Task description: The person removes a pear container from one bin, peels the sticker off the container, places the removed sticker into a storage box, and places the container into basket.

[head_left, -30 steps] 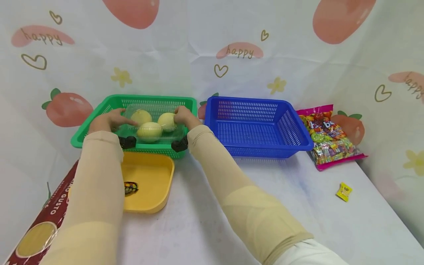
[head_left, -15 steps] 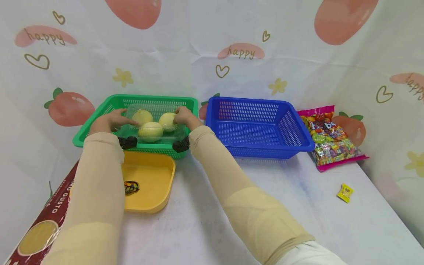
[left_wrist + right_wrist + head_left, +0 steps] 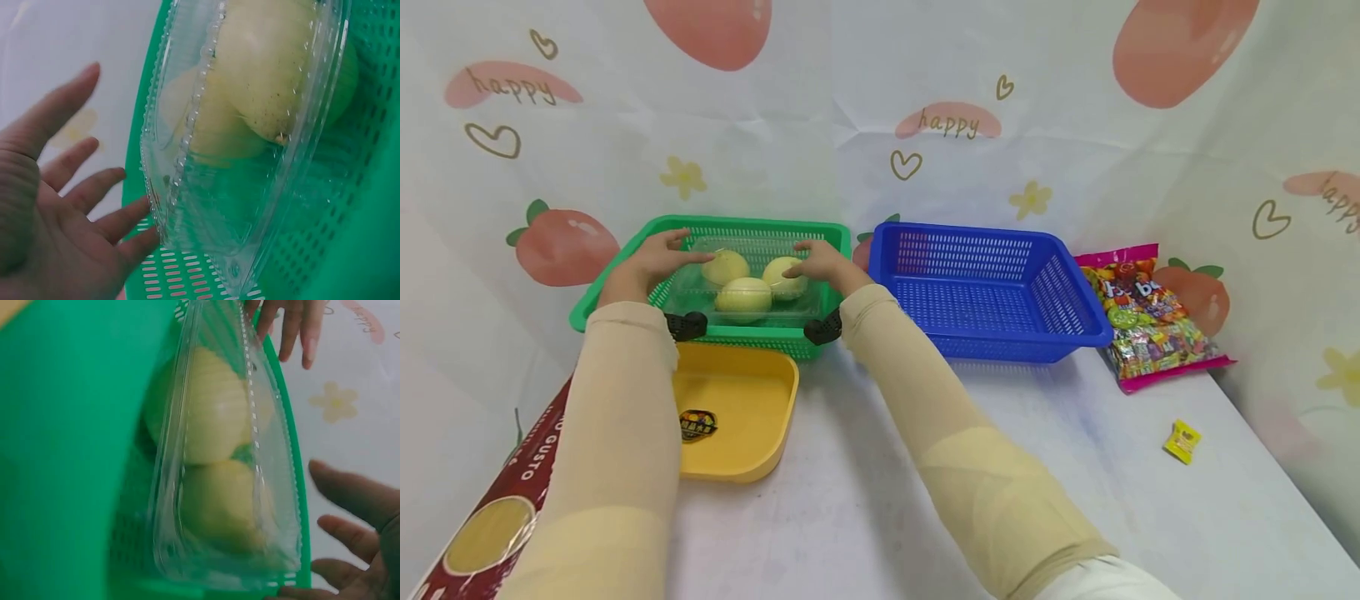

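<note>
A clear plastic clamshell box [image 3: 688, 293] lies inside the green basket [image 3: 752, 332]. Several round, pale yellow fruits [image 3: 743, 298] show through its lid. My left hand [image 3: 651, 260] is at the box's left end with fingers spread; in the left wrist view, the lower fingertips lie right at the ridged lid edge and the thumb stands away. At the opposite end, my right hand [image 3: 827, 265] is also spread, thumb apart from the box. The right wrist view shows its fingers [image 3: 347, 537] beside the basket rim, holding nothing. Stacked fruits [image 3: 219, 506] fill that end of the box.
A blue basket [image 3: 985, 337] stands right of the green one. In front of the green basket sits a yellow tray [image 3: 745, 408], partly behind my left sleeve. A candy bag [image 3: 1150, 317] leans at the right; one yellow wrapped candy [image 3: 1182, 442] lies nearby. A dark red packet [image 3: 497, 517] lies left.
Both hands have let go of the clamshell box; the fingers have opened and lifted, the right hand shifting slightly to the right. The box stays in the green basket.
</note>
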### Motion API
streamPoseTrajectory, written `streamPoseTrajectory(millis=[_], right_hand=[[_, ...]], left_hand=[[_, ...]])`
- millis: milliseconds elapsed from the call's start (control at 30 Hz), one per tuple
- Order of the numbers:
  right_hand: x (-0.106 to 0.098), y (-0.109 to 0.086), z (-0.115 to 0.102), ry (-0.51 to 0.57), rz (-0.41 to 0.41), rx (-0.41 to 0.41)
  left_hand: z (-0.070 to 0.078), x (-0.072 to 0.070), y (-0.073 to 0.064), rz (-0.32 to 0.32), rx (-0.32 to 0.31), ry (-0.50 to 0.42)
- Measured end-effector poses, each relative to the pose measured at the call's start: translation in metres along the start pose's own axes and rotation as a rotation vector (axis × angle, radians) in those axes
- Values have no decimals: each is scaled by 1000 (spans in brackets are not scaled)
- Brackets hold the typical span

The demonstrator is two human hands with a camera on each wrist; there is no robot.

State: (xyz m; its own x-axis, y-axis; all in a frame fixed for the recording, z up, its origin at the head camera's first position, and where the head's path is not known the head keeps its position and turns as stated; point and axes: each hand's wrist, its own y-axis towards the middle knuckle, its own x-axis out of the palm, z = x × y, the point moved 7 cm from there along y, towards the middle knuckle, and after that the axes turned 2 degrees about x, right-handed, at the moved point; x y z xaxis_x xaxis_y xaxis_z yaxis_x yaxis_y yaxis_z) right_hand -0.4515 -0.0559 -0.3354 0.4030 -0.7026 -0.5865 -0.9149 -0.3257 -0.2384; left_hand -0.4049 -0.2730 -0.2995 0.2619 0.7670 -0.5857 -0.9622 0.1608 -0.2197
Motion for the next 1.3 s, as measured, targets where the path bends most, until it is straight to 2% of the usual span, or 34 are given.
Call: streamPoseTrajectory(millis=[67,133,367,533,600,767,867,1100,1167,1300], right_hand=[[-6,-23,-13,-1,-8,16],[-12,-35,-19,9,-22,15],[-28,-48,-21,92,-51,-16],[-42,-53,-17,125,-42,-60],[-48,-58,-16,121,-34,-82],[-64,-74,-14,116,-35,-127],[-72,-85,-10,124,-39,-144],[-90,-109,12,156,-38,-159],[-94,-119,15,148,-35,-159],[-105,-139,26,128,-18,-156]], left_hand=[[3,-1,0,13,12,-26],[5,-2,0,26,27,-53],[14,-7,-2,47,49,-93],[18,-11,-6,53,80,-148],[20,-12,-8,44,96,-169],[26,-16,-14,41,137,-157],[29,-18,-20,43,158,-196],[33,-21,-36,47,189,-422],[34,-22,-40,53,198,-454],[38,-22,-50,54,227,-454]])
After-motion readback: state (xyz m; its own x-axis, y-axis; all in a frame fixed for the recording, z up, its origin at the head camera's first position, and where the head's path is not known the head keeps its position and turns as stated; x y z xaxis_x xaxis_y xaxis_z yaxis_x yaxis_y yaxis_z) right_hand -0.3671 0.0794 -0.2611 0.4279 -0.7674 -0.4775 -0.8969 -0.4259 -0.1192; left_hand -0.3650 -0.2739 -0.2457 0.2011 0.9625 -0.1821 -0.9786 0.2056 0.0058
